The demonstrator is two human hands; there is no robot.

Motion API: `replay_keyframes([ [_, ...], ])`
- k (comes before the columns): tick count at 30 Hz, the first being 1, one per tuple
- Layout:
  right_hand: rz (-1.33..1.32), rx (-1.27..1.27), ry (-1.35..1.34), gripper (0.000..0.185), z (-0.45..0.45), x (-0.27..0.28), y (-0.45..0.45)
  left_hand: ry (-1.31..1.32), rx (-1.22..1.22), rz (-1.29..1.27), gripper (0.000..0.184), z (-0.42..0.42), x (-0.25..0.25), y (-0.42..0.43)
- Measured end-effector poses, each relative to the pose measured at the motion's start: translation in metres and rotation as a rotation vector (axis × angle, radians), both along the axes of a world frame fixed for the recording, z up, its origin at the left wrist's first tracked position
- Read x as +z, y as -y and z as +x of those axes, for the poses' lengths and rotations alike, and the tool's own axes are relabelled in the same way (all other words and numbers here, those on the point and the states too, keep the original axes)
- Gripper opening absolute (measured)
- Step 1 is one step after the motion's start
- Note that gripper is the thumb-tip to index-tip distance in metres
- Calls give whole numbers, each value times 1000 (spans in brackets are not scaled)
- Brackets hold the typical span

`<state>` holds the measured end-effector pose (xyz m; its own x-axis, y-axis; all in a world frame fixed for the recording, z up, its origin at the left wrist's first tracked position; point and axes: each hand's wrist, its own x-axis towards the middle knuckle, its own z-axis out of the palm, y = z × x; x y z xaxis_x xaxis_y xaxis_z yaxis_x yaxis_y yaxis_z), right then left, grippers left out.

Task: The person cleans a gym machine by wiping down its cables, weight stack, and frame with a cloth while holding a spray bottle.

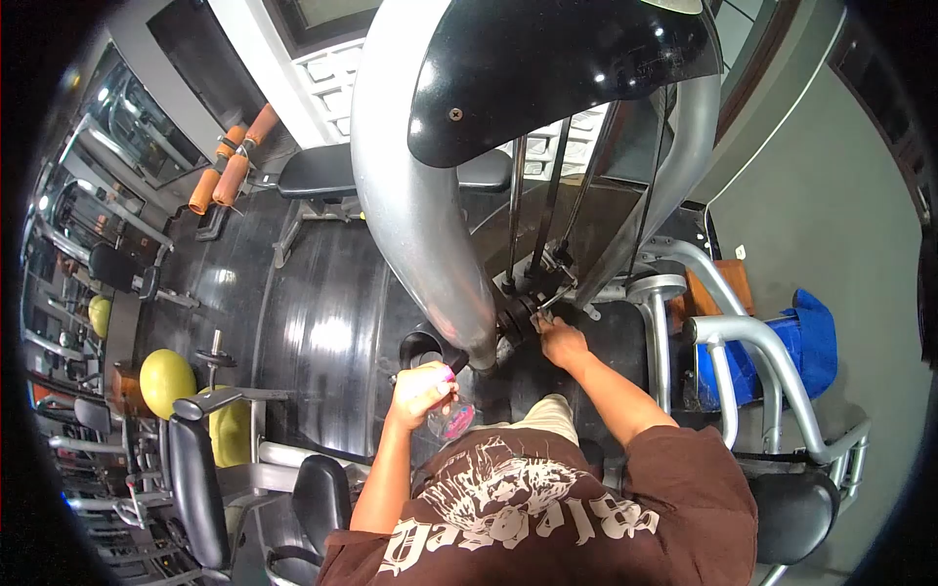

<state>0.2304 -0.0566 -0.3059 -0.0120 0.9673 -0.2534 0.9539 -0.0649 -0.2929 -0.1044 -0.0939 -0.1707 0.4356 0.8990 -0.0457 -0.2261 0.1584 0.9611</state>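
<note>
Weight stack (518,317): at the foot of the machine, between the thick silver frame tube (415,186) and the slimmer tube on the right. Guide rods (517,210) rise from it to the black shroud (567,78).

Right hand (564,342): at the stack's right edge, fingers bent in. Small pale item at the fingertips, too small to identify. Grip on it: cannot tell.

Left hand (425,391): closed around the pink top of a clear bottle (452,421). Bottle is tilted, in front of the brown T-shirt (528,498), just beside the tube's lower end.

Room: tight around the right hand, with the stack on one side and silver bars (660,342) farther right. Wider on the left, where black flooring (318,332) runs from the tube out to the yellow ball (167,383). Flat bench (318,173) sits across the floor's far edge. Blue bag (806,352) lies beyond the bars, near the grey wall (850,215).
</note>
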Motion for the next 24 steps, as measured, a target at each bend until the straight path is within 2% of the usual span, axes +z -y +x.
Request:
replay_keyframes([
  [3, 12, 8, -89, 43, 13, 4, 9, -7, -12, 8, 33, -2, -1, 0],
  [6, 73, -73, -243, 38, 29, -17, -15, -5, -12, 11, 32, -2, 2, -1],
  [9, 308, -154, -408, 36, 25, -24, -46, -7, -10, -9, 32, -2, 3, 0],
  [12, 320, -164, -315, 37, 7, -13, -66, -23, 2, -40, 36, -2, 3, 0],
  [16, 32, -69, -158, 44, -7, -7, -60, -65, 7, -31, 37, -2, 1, 0],
  [19, 62, -235, -184, 44, -25, -16, -49, -72, 15, -29, 37, 1, 7, 1],
  [22, 19, -224, -179, 47, -33, -37, -54, 16, 29, -36, 29, 1, 4, 2],
  [24, -67, -250, -205, 46, -37, -42, -52, 12, 26, -29, 29, 0, 6, 3],
])
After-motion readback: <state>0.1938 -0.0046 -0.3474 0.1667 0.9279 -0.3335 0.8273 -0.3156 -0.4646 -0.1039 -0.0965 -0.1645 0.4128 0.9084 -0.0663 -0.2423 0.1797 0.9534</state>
